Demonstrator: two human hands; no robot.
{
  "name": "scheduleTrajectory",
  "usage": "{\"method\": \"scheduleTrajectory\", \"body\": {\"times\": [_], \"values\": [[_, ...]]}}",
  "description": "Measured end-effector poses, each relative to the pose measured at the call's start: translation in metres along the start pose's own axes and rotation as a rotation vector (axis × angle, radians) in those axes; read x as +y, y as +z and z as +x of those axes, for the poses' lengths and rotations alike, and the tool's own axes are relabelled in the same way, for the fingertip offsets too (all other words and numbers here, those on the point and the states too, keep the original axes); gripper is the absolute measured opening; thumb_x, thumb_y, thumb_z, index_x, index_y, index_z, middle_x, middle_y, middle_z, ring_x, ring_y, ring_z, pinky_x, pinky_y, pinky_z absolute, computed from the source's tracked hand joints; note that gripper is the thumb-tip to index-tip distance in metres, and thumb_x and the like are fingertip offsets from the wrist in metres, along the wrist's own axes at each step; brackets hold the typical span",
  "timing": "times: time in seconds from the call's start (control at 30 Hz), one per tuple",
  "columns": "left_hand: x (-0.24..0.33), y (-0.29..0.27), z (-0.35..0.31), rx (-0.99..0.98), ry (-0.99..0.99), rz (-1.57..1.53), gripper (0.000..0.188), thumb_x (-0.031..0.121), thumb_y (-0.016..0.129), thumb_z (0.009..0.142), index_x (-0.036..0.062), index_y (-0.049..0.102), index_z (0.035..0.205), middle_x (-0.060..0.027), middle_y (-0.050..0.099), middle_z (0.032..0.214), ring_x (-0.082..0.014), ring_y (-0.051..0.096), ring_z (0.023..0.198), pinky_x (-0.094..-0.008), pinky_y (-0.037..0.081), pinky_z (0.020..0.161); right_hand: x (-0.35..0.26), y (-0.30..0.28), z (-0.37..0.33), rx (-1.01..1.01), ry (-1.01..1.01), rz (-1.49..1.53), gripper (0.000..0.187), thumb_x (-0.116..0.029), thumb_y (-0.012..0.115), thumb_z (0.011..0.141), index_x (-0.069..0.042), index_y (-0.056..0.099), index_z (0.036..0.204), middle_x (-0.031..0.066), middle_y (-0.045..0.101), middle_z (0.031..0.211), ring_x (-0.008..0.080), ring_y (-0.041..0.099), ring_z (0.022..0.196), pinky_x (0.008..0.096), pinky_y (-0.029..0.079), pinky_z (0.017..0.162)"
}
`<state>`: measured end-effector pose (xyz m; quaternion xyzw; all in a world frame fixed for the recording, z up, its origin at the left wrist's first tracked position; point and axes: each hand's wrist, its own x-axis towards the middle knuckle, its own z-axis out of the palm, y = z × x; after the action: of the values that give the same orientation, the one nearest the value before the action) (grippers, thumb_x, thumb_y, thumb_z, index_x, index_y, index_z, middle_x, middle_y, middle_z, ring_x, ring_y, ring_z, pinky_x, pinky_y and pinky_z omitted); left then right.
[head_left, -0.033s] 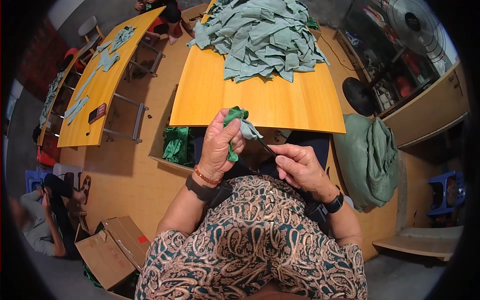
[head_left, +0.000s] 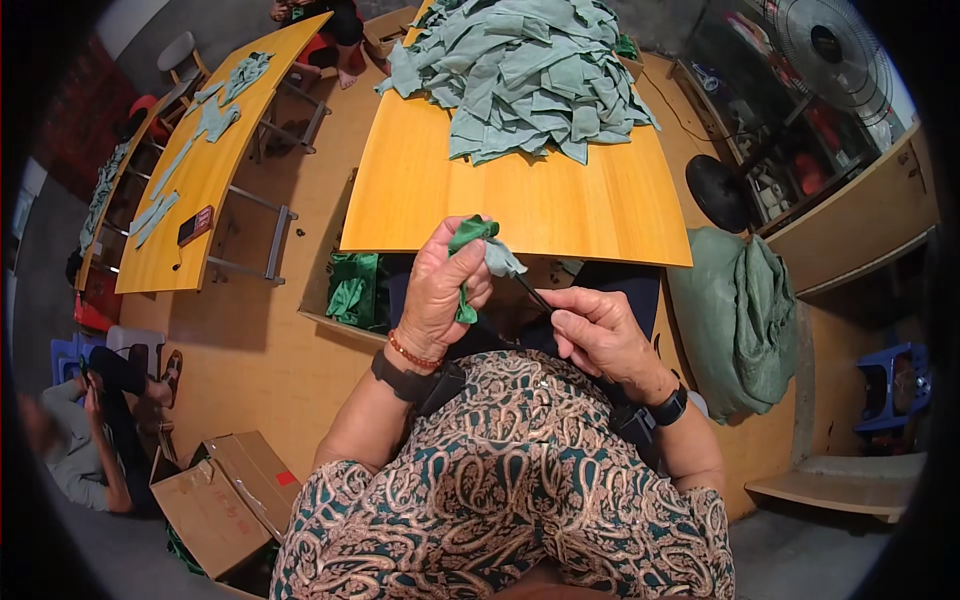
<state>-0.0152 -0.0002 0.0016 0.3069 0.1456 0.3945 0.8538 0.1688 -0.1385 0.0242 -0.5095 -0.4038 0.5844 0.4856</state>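
The left hand [head_left: 450, 285] holds the green cloth [head_left: 472, 235] bunched up, its grip pinching thumb against curled fingers, with a loose end hanging below the thumb. The pale cloth [head_left: 503, 260] pokes out toward the right; whether it and the green one are a single piece cannot be told. The right hand [head_left: 603, 335] has its grip pinching a thin dark rod [head_left: 534, 293] between thumb and forefinger, and the rod's far end meets the pale cloth's tip. Whether the rod goes inside the fabric is hidden. Both cloths are up in the air, just beyond the wearer's lap, beside the near edge of the counter [head_left: 520, 205].

The step in hand looks like working the rod against the bunched cloth. To do it well, the left grip should be firm close to where rod and fabric meet, so the folds do not slip or twist. The right hand should push or draw along the rod's own line, gently and in short strokes, since a sideways lever could snag or tear thin fabric. A pinch nearer the cloth would probably steer the rod better. The hanging end is best left clear of the rod. The pile [head_left: 540, 85] lies farther up the counter, well apart from both hands.
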Motion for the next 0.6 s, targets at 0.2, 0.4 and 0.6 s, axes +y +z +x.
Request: {"method": "scheduleTrajectory", "body": {"times": [0.2, 0.4, 0.6], "values": [[0.010, -0.011, 0.001, -0.102, -0.126, -0.059, 0.024, 0.015, 0.060, 0.099, 0.0075, 0.054, 0.121, 0.0023, 0.047, 0.069, -0.0044, 0.035, 0.050, -0.0199, 0.029, 0.045, -0.001, -0.007, 0.003, -0.078, 0.012, 0.089, 0.029, -0.007, 0.056, 0.099, -0.005, 0.064, 0.127, -0.0006, 0.061, 0.063, 0.0015, 0.045, 0.043, 0.0170, 0.033, 0.037], [0.010, -0.008, -0.001, -0.064, -0.157, -0.072, 0.021, 0.019, 0.061, 0.100, 0.0060, 0.058, 0.116, 0.0037, 0.050, 0.067, -0.0042, 0.040, 0.050, -0.0195, 0.032, 0.045, -0.003, -0.012, 0.001, -0.089, 0.009, 0.080, 0.029, -0.007, 0.056, 0.099, -0.006, 0.064, 0.127, -0.0005, 0.061, 0.063, 0.0014, 0.046, 0.043, 0.0167, 0.034, 0.037], [0.003, 0.002, -0.007, -0.062, -0.089, 0.139, 0.020, 0.019, 0.061, 0.099, 0.0047, 0.060, 0.114, 0.0048, 0.050, 0.064, -0.0029, 0.040, 0.050, -0.0184, 0.031, 0.045, 0.001, -0.002, 0.001, -0.067, 0.018, 0.110, 0.028, -0.009, 0.057, 0.099, -0.006, 0.065, 0.126, -0.0004, 0.061, 0.063, 0.0014, 0.047, 0.044, 0.0165, 0.035, 0.038]]}}
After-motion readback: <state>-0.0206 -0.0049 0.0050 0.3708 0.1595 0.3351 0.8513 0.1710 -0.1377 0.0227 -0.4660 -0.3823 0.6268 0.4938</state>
